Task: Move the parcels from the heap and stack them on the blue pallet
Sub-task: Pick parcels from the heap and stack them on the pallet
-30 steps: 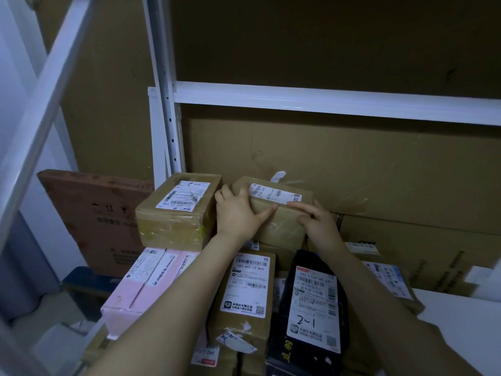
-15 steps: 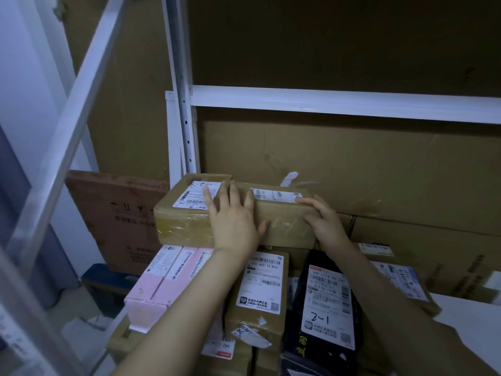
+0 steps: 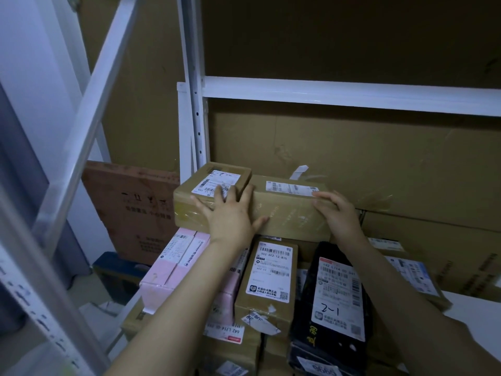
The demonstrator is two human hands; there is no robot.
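- Logging head view, the only camera.
- Left hand [image 3: 230, 215]: fingers spread wide and straight, palm flat. It bridges two parcels on top of the stack; the fingertips lie on the label of the short brown box [image 3: 198, 204] and the thumb presses the front of the long brown box [image 3: 290, 213].
- Right hand [image 3: 339, 215]: laid against the right end of the long brown box, fingers nearly straight along its top front edge, close to the white label. No pinch visible; whether the thumb hooks behind the box cannot be told.
- The two brown boxes sit side by side, touching, at the back of the stack just in front of the cardboard sheet [image 3: 352, 158].
- Below them: pink boxes [image 3: 173, 264] on the left, a labelled brown box [image 3: 267, 283] in the middle, a black parcel [image 3: 336, 299] marked "2-1" on the right, all packed close together.
- Blue pallet [image 3: 116, 270]: one dark corner shows low on the left, beneath the pink boxes.
- White rack frame [image 3: 193, 104] stands behind the stack; a reddish flat carton [image 3: 130, 210] leans upright to its left.
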